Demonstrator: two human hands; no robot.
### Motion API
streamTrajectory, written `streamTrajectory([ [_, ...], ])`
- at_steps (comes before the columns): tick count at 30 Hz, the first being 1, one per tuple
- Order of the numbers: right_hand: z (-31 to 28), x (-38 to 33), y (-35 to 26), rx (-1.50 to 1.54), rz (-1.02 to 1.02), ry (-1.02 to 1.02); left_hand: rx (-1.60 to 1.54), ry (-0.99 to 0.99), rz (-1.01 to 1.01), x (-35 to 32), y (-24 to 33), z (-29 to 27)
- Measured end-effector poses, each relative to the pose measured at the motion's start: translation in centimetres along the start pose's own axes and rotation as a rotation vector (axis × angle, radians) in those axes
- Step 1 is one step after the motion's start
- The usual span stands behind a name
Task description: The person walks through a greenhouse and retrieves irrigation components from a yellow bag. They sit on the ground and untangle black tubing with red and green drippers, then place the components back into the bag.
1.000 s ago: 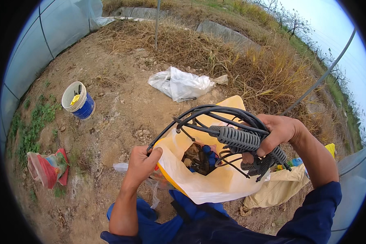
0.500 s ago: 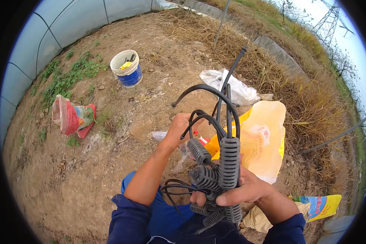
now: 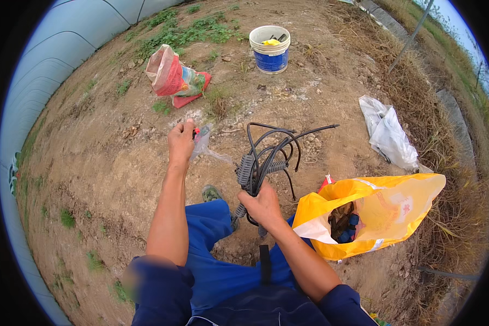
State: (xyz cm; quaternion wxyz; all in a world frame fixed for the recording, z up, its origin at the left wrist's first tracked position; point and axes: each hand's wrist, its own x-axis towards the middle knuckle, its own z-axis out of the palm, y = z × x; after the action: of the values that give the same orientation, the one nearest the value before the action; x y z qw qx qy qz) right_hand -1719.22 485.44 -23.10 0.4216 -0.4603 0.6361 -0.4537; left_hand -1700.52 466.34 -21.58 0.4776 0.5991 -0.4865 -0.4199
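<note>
Black tubing bundle [image 3: 266, 157] in right hand [image 3: 262, 205]

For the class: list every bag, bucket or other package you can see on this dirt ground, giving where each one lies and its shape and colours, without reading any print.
Yellow plastic bag: right of the right hand, open, dark parts inside.
White plastic bag: far right by dry grass, crumpled.
Red and white sack: upper left, slumped open.
Blue and white bucket: top centre, round, upright.
Clear plastic bottle: at the left hand, lying down.
</note>
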Motion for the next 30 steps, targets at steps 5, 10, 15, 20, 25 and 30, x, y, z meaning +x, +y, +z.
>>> streamTrajectory([
  [5, 5.6, 1.2, 7.1, -0.322, 0.129, 0.025, 0.144, 0.056, 0.09, -1.2, 3.3, -3.1],
  [10, 8.9, 2.1, 15.8, -0.625, 0.248, -0.192, 0.123, 0.064, -0.029, -1.8, 1.2, -6.4],
  [15, 11.6, -1.7, 21.6, -0.765, 0.11, -0.605, 0.087, 0.096, -0.068, -3.3, -0.5, -8.4],
  [20, 10.0, -1.8, 24.8, -0.767, 0.37, -0.626, 0.074, 0.108, 0.005, -1.9, -0.4, -11.2],
  [25, 8.9, -0.1, 25.7, -0.777, 0.468, -0.3, 0.056, 0.152, -0.002, -1.6, -1.2, -14.6],
  [30, 9.0, 0.8, 27.7, -0.755, 0.439, -0.114, 0.047, 0.149, -0.079, -2.5, -0.9, -16.4],
])
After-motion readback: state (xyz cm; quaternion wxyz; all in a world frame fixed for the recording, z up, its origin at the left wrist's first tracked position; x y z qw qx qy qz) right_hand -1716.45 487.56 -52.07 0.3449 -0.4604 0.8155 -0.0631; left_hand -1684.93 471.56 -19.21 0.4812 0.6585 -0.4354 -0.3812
